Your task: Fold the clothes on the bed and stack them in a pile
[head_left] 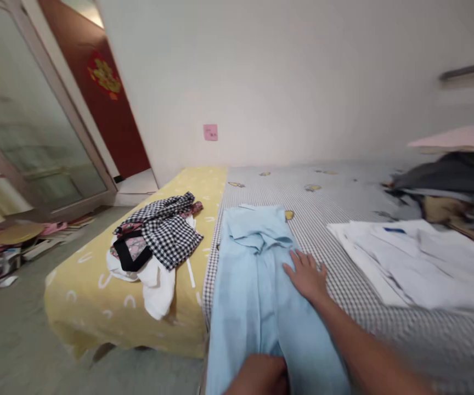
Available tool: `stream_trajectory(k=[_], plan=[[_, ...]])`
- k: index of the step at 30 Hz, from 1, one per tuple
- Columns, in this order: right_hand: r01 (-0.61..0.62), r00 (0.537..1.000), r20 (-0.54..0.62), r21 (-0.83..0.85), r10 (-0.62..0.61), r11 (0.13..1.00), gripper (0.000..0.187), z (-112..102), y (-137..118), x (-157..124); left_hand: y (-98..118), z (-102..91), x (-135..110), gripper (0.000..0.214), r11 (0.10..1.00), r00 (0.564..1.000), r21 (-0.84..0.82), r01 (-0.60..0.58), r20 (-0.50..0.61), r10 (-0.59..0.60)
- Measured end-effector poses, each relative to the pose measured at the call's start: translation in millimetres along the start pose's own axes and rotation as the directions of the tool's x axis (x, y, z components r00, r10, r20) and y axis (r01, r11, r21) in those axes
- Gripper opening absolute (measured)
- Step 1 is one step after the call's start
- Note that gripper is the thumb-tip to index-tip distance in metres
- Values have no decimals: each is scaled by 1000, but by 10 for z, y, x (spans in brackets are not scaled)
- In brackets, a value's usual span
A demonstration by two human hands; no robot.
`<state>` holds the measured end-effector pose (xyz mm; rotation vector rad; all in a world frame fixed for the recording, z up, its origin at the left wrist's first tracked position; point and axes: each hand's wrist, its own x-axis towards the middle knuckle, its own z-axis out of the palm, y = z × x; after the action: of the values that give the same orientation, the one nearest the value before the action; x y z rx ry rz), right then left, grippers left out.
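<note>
A light blue garment (245,285) lies lengthwise on the grey checked bedding, its far end folded over in creases. Fingers spread, my right hand (308,276) lies on the right side of this cloth, just below the fold. At the bottom edge of the view, my left hand (259,374) is closed at the near part of the garment, by a dark gap in the fabric. Its fingertips are hidden, but it appears to grip the cloth there.
Left, on yellow bedding (97,299), lies a pile of clothes (167,236), black-and-white checked, floral and white. White folded clothes (418,263) lie at right, with dark clothes (446,178) behind. A pink note (210,132) is on the wall. Assorted items lie on the floor at far left.
</note>
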<state>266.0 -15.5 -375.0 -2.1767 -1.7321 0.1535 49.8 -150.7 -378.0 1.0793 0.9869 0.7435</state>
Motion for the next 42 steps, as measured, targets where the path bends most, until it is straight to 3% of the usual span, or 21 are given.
stream_trajectory(k=[2, 4, 5, 7, 9, 12, 15, 17, 19, 21, 24, 26, 27, 28, 30, 31, 33, 35, 37, 39, 42], plan=[[37, 998, 46, 130, -43, 991, 62, -139, 47, -34, 215, -73, -119, 7, 971, 983, 223, -81, 177, 42], [72, 994, 63, 210, -87, 975, 60, -254, 168, -153, 362, -204, -275, 21, 921, 971, 337, -195, 201, 132], [95, 992, 55, 238, -111, 967, 58, -291, 255, -256, 378, -304, -360, 29, 906, 974, 360, -221, 134, 184], [186, 982, -16, 281, -189, 942, 53, -313, 475, -553, 265, -569, -531, 33, 890, 958, 409, -203, -107, 268], [304, 952, -121, 242, -282, 922, 48, -277, 727, -932, -12, -879, -690, 29, 816, 877, 556, -161, -299, 377], [405, 905, -170, 64, -390, 912, 47, -176, 1051, -1483, -479, -1244, -864, 33, 554, 757, 828, -93, -302, 579], [373, 915, -139, -68, -379, 925, 52, -102, 1183, -1816, -667, -1331, -896, 51, 161, 708, 987, 25, -131, 694], [360, 920, -124, -104, -371, 927, 56, -93, 1145, -1896, -595, -1262, -836, 64, -90, 673, 994, 54, 30, 739], [432, 896, -70, -89, -438, 898, 62, -124, 1036, -1903, -426, -1159, -746, 70, -314, 641, 949, -7, 245, 727], [571, 821, 28, -7, -571, 821, 63, -185, 899, -1880, -221, -1070, -667, 66, -520, 613, 842, -144, 488, 621], [738, 632, 136, 196, -763, 646, 46, -290, 715, -1825, 75, -998, -606, 50, -700, 549, 619, -356, 745, 380], [751, 560, 163, 316, -813, 580, 34, -367, 627, -1763, 253, -967, -591, 47, -650, 540, 566, -506, 796, 273], [728, 555, 186, 362, -810, 582, 31, -414, 590, -1715, 341, -949, -582, 46, -550, 563, 590, -592, 790, 241], [688, 567, 223, 400, -793, 605, 31, -470, 556, -1649, 431, -927, -567, 45, -393, 601, 634, -666, 768, 221], [552, 616, 319, 478, -721, 683, 29, -606, 486, -1457, 623, -877, -493, 39, 38, 713, 719, -694, 680, 172], [456, 633, 370, 531, -680, 714, 26, -678, 451, -1327, 724, -855, -424, 34, 262, 781, 738, -622, 608, 140], [201, 655, 462, 656, -598, 727, 17, -792, 382, -1011, 920, -834, -205, 21, 633, 906, 688, -354, 420, 50], [-108, 709, 507, 765, -491, 635, 10, -825, 330, -666, 1076, -855, 110, 10, 877, 984, 479, -42, 169, -46], [-355, 771, 528, 821, -356, 448, 22, -762, 309, -358, 1157, -916, 455, 14, 975, 986, 160, 155, -90, -142], [-485, 795, 550, 830, -256, 276, 46, -644, 324, -146, 1157, -997, 740, 22, 974, 940, -51, 218, -256, -224], [-536, 795, 568, 823, -215, 189, 67, -485, 394, -33, 1071, -1113, 935, 35, 965, 922, -106, 241, -284, -262]])
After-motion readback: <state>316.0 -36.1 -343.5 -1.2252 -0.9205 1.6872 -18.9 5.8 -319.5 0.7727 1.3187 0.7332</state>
